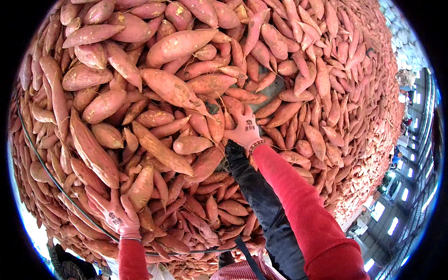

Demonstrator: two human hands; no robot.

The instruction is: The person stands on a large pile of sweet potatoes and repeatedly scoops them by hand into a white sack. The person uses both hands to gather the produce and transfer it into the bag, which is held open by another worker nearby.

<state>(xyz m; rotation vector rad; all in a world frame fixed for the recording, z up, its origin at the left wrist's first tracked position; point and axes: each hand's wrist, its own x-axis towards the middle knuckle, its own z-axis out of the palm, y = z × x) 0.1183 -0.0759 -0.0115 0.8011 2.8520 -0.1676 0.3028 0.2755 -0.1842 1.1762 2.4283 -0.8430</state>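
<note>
Red-sleeved left hand (119,217), lower left: fingers spread, unclenched. Right hand (243,128), centre: grip unclear. Best lift sweet potatoes (169,87) mid-body, sparing skins.

Bright rectangular panels (393,226) dot a grey, beamed hall (416,196) along the right edge.

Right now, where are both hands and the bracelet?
Left hand (120,217), head view: back of hand.
Right hand (246,128), head view: back of hand.
Bracelet (256,145), head view: beads across the wrist.
</note>
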